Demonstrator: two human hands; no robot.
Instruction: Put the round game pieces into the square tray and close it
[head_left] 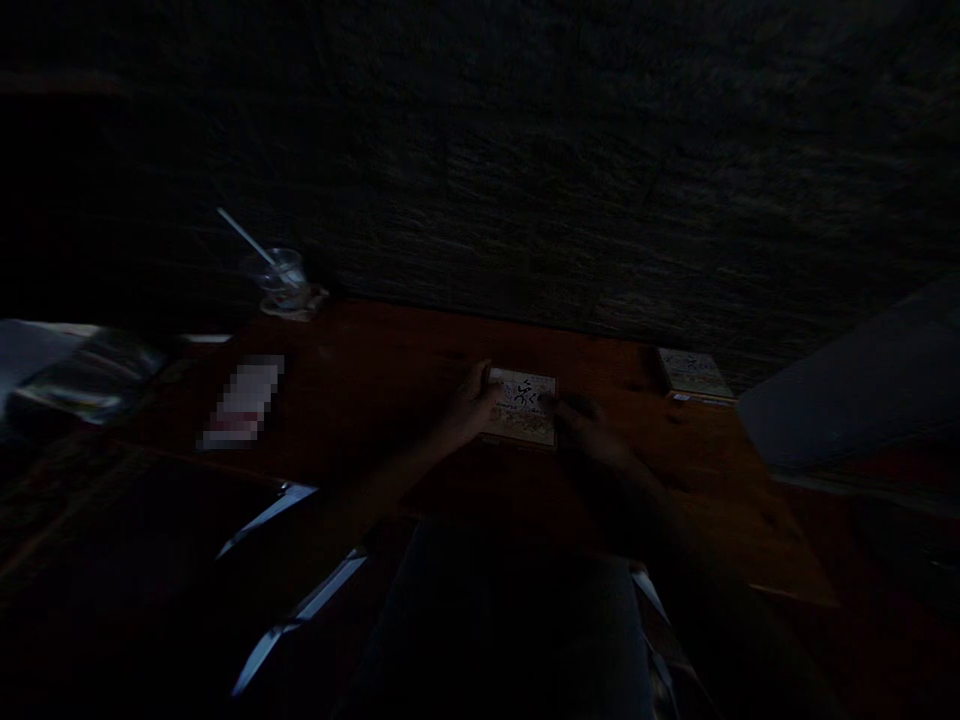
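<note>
A flat, light-coloured box point(523, 408) with dark printed lettering and a pattern on its top is in the middle of the dark wooden table point(420, 335). My left hand point(478, 398) grips its left edge, thumb side up by the far corner. On the opposite side my right hand point(596, 428) has its fingers against the right edge. The scene is very dark, so the finger details of both hands are faint. A second box point(695, 373) of similar look lies near the far right corner of the table.
A clear plastic cup point(281, 270) with a straw stands at the far left corner on something crumpled. A blurred-out flat item point(244, 405) lies on the left of the table. Behind runs a dark textured wall point(510, 170); a grey slanted surface point(855, 380) borders the right.
</note>
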